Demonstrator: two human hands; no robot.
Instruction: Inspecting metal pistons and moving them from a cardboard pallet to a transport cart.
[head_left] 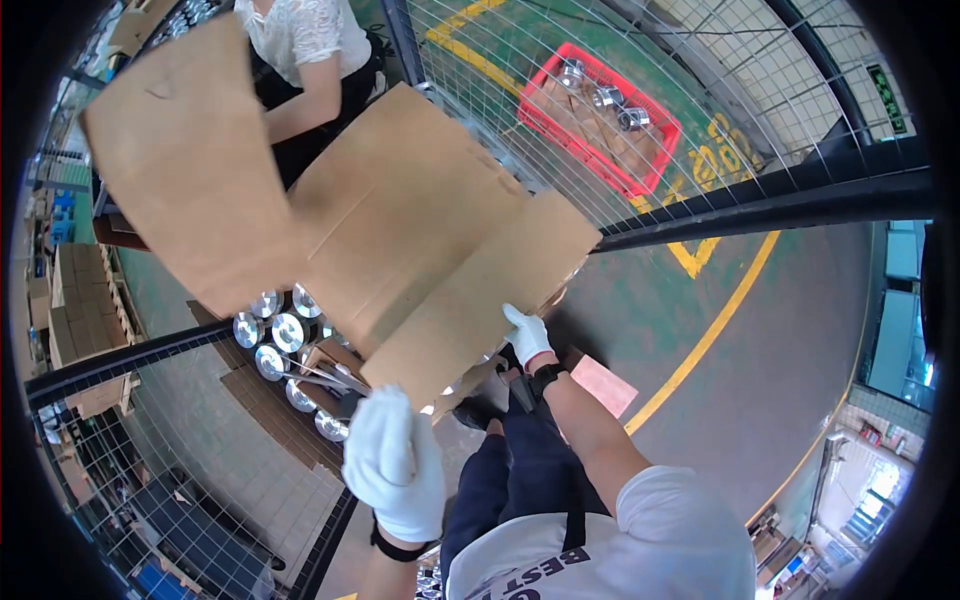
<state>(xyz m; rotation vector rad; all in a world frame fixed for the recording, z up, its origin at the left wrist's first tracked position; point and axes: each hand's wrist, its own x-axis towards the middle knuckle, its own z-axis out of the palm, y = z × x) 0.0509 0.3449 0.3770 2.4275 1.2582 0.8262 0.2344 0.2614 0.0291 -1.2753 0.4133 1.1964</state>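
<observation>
Head view: your large brown creased cardboard sheet [420,205] lies spread out ahead of you, and your two hands are apart at its near side. Its broad middle panel slants away from you; the narrow folded strip along its near side has its long axis running from the near left up to the far right, where its end points toward the grey wire-mesh fence [735,85] beyond the sheet. The big flap on the sheet's left stands tilted, its long axis steep, its top pointing away and left. Your white-gloved right hand [530,337] is clamped on the sheet's near edge, thumb on top. Your white-gloved left hand [393,465], fingers curled, is at the sheet's near-left corner; you cannot tell from here whether it grips it. Shiny round silver metal parts [288,332] sit left of the sheet, partly beneath it. Behind the sheet is a co-worker in a white lacy top [312,35], one forearm reaching behind the flap.
</observation>
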